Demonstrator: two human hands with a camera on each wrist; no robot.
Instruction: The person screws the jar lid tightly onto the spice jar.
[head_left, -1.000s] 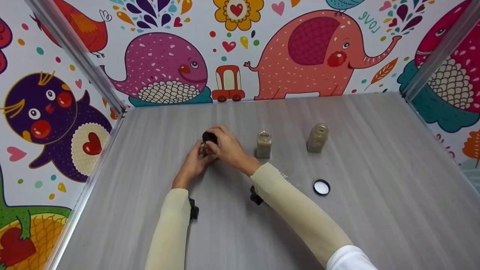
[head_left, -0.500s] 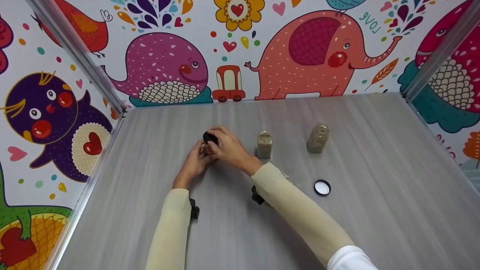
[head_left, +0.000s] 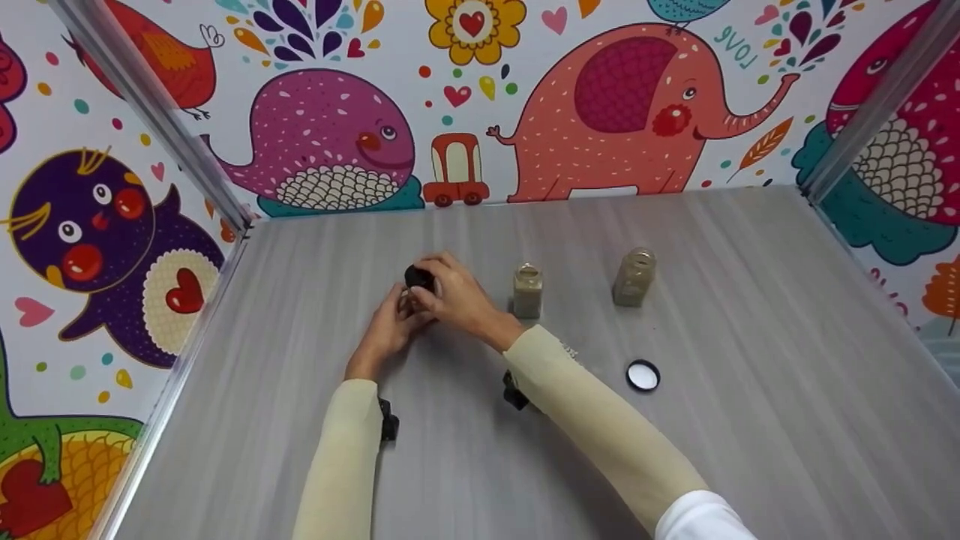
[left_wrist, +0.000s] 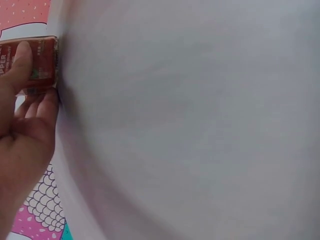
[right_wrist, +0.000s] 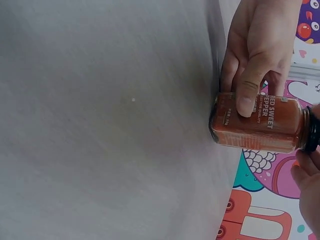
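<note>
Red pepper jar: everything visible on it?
The red pepper jar looks like clear glass, square-sided, pale lettering RED SWEET PEPPER over reddish contents. A black lid sits on its mouth; tightness can't be told. It stands upright on the table, left hand gripping its body, right hand holding the lid.

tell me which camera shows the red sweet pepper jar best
The right wrist view: the red sweet pepper jar shows nearly whole, its label readable. The left wrist view catches only its lower part, the rest cropped. In the head view, the left hand and right hand hide most of it, leaving the black lid clearest.
</note>
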